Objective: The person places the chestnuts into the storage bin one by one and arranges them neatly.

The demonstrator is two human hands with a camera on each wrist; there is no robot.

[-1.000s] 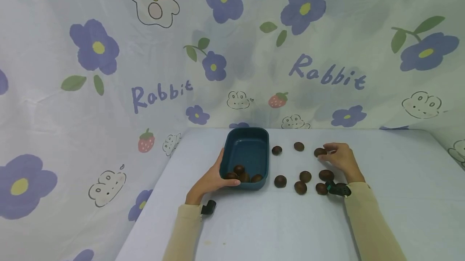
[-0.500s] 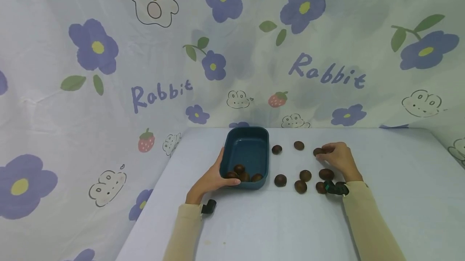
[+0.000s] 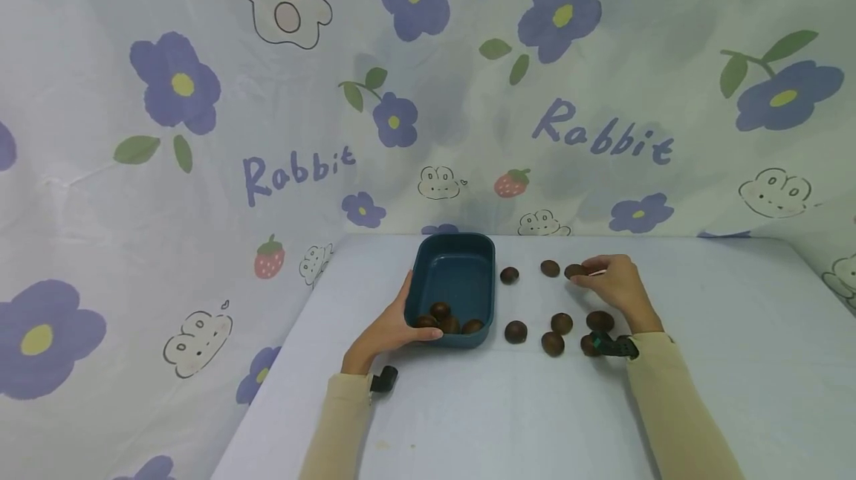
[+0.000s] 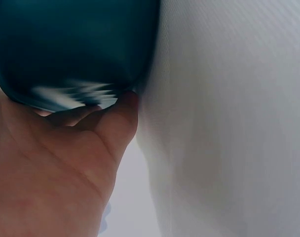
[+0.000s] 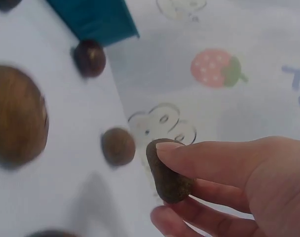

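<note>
One brown nut (image 3: 574, 272) pinched in your right hand (image 3: 620, 288), right of centre, could totally pop loose if it's slick, while your left hand (image 3: 393, 328) grips the blue tub (image 3: 461, 279) mid-frame

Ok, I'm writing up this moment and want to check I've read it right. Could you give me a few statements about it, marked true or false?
1. The left hand holds the tub. True.
2. The tub is bright orange. False: it is dark blue-green.
3. The right hand pinches a brown piece. True.
4. Nothing lies in the tub. False: several brown lumps lie at its near end.
5. Purple flowers are printed on the cloth behind the table. True.
</note>
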